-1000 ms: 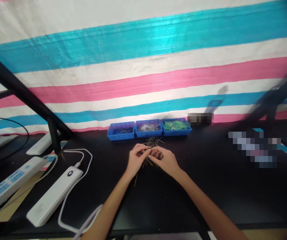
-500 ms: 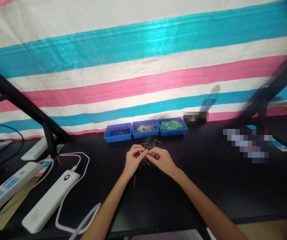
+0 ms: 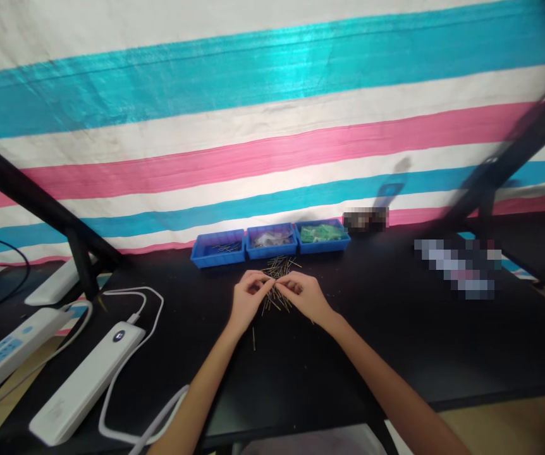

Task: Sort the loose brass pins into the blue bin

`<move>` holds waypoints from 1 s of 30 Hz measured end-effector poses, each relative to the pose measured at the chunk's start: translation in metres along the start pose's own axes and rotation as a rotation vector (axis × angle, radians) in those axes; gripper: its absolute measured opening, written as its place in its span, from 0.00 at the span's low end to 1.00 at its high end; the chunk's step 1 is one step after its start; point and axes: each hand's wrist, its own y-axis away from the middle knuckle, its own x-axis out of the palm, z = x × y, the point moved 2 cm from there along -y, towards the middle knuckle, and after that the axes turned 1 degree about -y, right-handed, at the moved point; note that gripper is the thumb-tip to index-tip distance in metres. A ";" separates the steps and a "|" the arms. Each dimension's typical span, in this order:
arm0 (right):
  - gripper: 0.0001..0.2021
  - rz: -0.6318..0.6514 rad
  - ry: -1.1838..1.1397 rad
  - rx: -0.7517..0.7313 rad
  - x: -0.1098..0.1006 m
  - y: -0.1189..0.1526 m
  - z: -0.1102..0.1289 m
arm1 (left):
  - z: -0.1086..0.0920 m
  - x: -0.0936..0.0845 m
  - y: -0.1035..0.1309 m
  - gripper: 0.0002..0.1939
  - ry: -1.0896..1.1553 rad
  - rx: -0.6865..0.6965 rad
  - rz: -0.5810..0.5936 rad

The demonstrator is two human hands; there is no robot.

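a striped sheet (image 3: 253,142) in white, blue and pink fills the far side, the biggest thing before me, and the black tabletop (image 3: 396,328) spreads beneath it. slanting black bars stand at the left (image 3: 30,196) and right (image 3: 528,136). on the left lies a white power strip (image 3: 16,347), and nearer to me a long white box (image 3: 87,382) with a round dark display and a pale cable (image 3: 103,404) plugged into its far end. three blue trays sit in a row at the far edge: the left tray (image 3: 218,258) holds dark rods, the middle tray (image 3: 272,253) clear plastic, the right tray (image 3: 324,246) something green. my left hand (image 3: 248,298) and right hand (image 3: 306,296) come together just this side of them, fingers curled and pinched, tips meeting; whether they grip a rod i can't make out. right under and around them on the tabletop is a pile of thin rods (image 3: 279,265), brassy and dark, poking out far and near. smallest is one loose rod (image 3: 254,339), alone just nearer than my left hand.
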 end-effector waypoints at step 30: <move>0.13 0.232 0.157 -0.226 0.015 0.014 0.027 | -0.002 -0.043 -0.038 0.22 -0.198 0.036 -0.347</move>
